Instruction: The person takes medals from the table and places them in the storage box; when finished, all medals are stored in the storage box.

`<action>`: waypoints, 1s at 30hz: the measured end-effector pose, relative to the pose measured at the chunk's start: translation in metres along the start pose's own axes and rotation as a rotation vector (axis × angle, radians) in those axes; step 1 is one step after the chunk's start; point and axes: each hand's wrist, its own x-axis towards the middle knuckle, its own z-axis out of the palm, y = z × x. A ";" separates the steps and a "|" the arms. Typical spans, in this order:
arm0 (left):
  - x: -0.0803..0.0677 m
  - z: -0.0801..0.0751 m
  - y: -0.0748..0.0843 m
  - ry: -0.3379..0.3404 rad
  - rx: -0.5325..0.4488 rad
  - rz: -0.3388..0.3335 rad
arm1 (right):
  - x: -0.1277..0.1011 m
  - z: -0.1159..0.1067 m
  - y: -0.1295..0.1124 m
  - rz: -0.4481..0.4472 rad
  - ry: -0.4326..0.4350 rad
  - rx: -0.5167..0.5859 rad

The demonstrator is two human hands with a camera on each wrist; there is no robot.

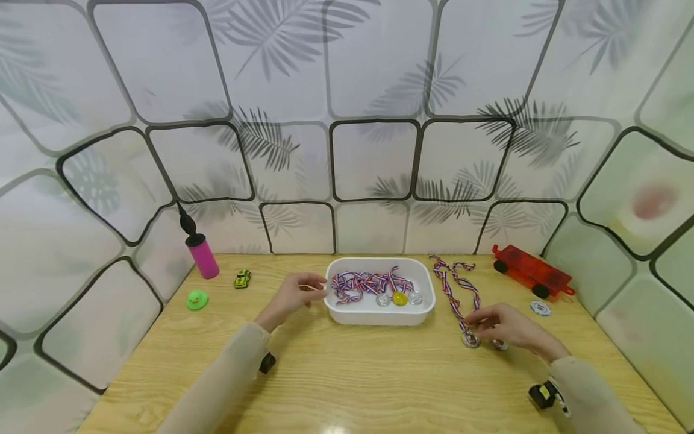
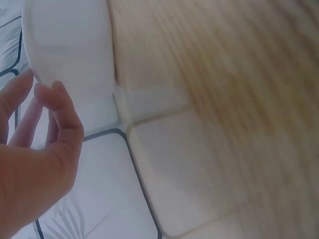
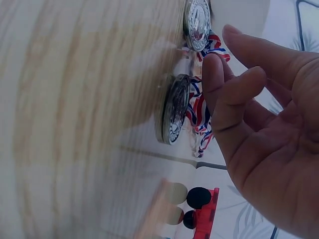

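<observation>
A white tray (image 1: 424,307) stands mid-table and holds several medals on red, white and blue ribbons, one gold (image 1: 399,298) among silver ones. My left hand (image 1: 311,291) hovers at the tray's left rim with its fingers relaxed and holds nothing; the left wrist view shows the fingertips (image 2: 57,92) close to the tray wall (image 2: 70,45). Two silver medals (image 1: 470,340) (image 1: 499,345) lie on the table right of the tray, their ribbons (image 1: 452,289) trailing back. My right hand (image 1: 477,322) is just above them with its fingers loosely bent. In the right wrist view the fingertips (image 3: 214,64) are near the medals (image 3: 174,114) but do not grip them.
A pink hand pump (image 1: 202,254), a green duck (image 1: 197,299) and a small yellow car (image 1: 242,278) stand at the back left. A red toy vehicle (image 1: 531,271) and a round chip (image 1: 540,308) lie at the back right. Patterned panels wall in the wooden table (image 1: 347,374).
</observation>
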 end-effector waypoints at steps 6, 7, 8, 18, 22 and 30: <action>0.001 0.002 -0.003 -0.046 -0.023 -0.007 | 0.007 0.003 0.000 -0.015 -0.040 -0.065; 0.001 0.003 -0.003 -0.050 -0.024 -0.004 | 0.007 0.004 0.001 -0.012 -0.045 -0.068; 0.002 0.003 -0.004 -0.054 -0.022 0.000 | 0.008 0.004 0.001 -0.012 -0.047 -0.071; -0.001 0.009 -0.004 -0.064 -0.034 -0.005 | 0.009 0.011 -0.001 -0.038 -0.054 -0.128; -0.001 0.010 -0.004 -0.071 -0.052 0.005 | 0.009 0.014 -0.003 -0.027 -0.051 -0.129; 0.000 0.010 -0.004 -0.063 -0.072 -0.014 | 0.014 0.020 -0.009 -0.009 -0.043 -0.195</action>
